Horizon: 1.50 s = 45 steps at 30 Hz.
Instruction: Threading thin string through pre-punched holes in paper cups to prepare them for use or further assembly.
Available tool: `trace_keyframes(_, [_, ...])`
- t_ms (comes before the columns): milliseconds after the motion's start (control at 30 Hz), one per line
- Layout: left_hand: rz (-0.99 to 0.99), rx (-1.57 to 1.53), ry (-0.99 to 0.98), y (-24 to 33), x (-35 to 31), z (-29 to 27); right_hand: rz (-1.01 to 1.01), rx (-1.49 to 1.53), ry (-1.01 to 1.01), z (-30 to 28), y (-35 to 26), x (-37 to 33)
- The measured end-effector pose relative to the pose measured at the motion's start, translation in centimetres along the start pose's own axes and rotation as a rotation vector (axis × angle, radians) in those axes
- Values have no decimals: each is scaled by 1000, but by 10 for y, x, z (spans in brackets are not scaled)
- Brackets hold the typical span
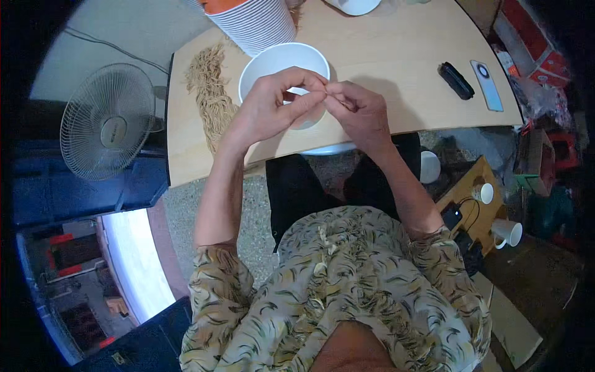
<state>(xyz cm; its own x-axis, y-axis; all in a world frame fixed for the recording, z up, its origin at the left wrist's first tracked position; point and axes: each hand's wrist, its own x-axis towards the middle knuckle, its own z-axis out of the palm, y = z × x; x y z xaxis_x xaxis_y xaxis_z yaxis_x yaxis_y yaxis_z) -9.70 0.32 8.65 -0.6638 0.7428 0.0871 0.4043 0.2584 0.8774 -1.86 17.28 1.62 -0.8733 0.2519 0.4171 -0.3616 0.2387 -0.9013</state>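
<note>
My left hand (265,113) and my right hand (362,115) meet fingertip to fingertip above the table's near edge. Both are closed in a pinch, and whatever is between the fingers is too small to make out. Just behind and partly under them stands a round white tub (268,62), half hidden by my left hand. To the left of the tub lies a long bundle of tan twine-like strands (212,102). Behind the tub a tall stack of white tubs (257,28) leans, with orange showing at its top.
The light wooden table (396,49) carries a black oblong case (455,80) and a phone (487,85) at its right end. A fan (111,127) stands at the left. Low on the right, a small wooden stand (455,186) holds white cups (508,232) and a cable.
</note>
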Motion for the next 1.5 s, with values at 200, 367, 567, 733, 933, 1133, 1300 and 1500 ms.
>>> trace_keyframes(200, [172, 148, -68, 3, -2, 7, 184, 133, 15, -11, 7, 1])
trace_keyframes(367, [107, 203, -95, 13, -7, 16, 251, 282, 93, -16, -2, 1])
trace_keyframes(567, [273, 220, 94, -1, 3, 31, 328, 462, -16, -17, 1, 4])
trace_keyframes(733, [322, 595, 51, -15, 0, 20, 220, 262, 126, -20, 4, -1])
trace_keyframes(933, [227, 613, 180, -11, -11, 18, 201, 145, 96, -16, 6, 4])
trace_keyframes(1133, [68, 176, 129, -7, 3, 13, 267, 307, -16, -23, -13, 22])
trace_keyframes(1300, [-51, -209, 35, -6, 12, 22, 340, 318, -43, -24, -21, 21])
trace_keyframes(1500, [-213, -383, -43, 4, 15, 27, 55, 153, -43, -43, -24, 13])
